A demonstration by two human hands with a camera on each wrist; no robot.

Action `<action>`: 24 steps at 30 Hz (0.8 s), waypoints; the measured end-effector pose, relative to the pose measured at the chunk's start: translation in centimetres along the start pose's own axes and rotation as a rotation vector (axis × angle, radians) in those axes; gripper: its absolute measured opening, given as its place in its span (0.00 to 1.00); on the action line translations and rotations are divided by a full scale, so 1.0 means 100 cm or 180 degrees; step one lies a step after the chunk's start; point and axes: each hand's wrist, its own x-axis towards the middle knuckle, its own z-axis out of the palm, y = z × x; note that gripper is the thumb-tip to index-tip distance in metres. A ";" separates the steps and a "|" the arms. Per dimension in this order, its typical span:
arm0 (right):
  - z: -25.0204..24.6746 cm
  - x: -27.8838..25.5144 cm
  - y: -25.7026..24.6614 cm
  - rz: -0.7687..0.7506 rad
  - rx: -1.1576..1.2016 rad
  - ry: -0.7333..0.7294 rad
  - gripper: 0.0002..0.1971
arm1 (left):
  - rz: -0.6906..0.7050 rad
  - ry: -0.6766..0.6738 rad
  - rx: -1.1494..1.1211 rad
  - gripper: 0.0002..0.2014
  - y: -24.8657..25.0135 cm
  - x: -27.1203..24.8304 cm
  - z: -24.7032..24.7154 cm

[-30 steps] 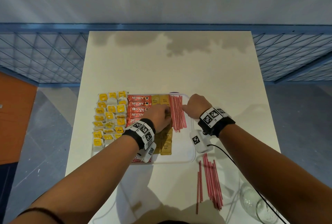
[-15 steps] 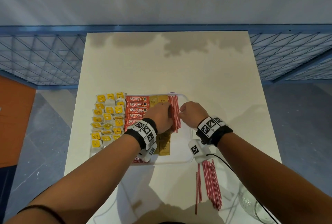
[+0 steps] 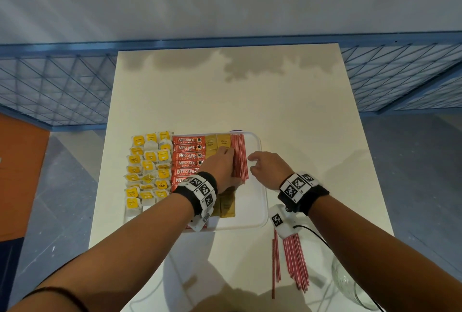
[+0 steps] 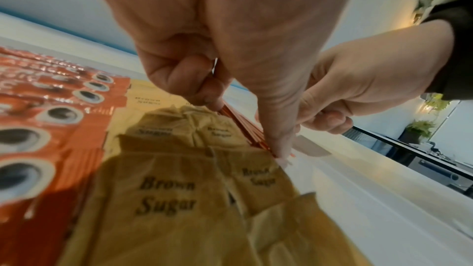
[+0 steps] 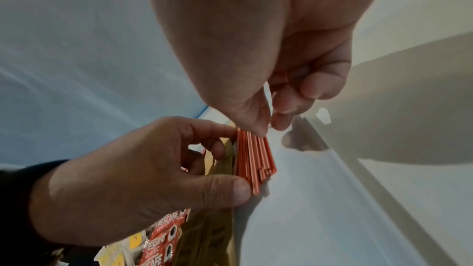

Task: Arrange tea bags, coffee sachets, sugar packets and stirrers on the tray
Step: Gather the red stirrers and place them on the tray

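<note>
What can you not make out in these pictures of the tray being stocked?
- Lower coffee sachets: head view, hidden by the wristband.
- Glass jar: head view, cut by the bottom edge.
- Whether the right hand pinches one of the stirrers: right wrist view, its own fingers cover it.
- Tea bag print: head view, too small.

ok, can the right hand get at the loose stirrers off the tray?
Likely yes: loose stirrers lie uncovered on the table just back from the right hand; jar stands beside, not on them.
</note>
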 end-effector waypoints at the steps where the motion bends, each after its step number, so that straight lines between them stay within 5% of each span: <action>1: -0.001 -0.003 0.001 0.0005 0.0030 0.0044 0.20 | 0.0008 0.0023 0.0008 0.43 0.000 -0.002 0.000; 5: -0.008 -0.023 0.010 0.0154 0.0211 0.0334 0.15 | 0.0076 0.0115 -0.0089 0.42 0.002 -0.013 0.000; 8: -0.010 -0.047 0.022 0.0358 -0.0027 0.0422 0.18 | 0.0171 0.0108 -0.0267 0.32 0.010 -0.026 0.001; 10: -0.007 -0.068 0.032 0.0529 -0.0277 0.0247 0.22 | 0.0303 0.0045 -0.0395 0.24 0.016 -0.038 0.004; 17: 0.019 -0.144 0.054 0.0771 -0.0605 -0.0310 0.26 | 0.0693 -0.0470 -0.0528 0.22 0.033 -0.087 0.043; 24: 0.059 -0.179 0.065 0.0862 -0.0877 -0.0443 0.30 | 0.0606 -0.0776 -0.0704 0.15 0.048 -0.117 0.086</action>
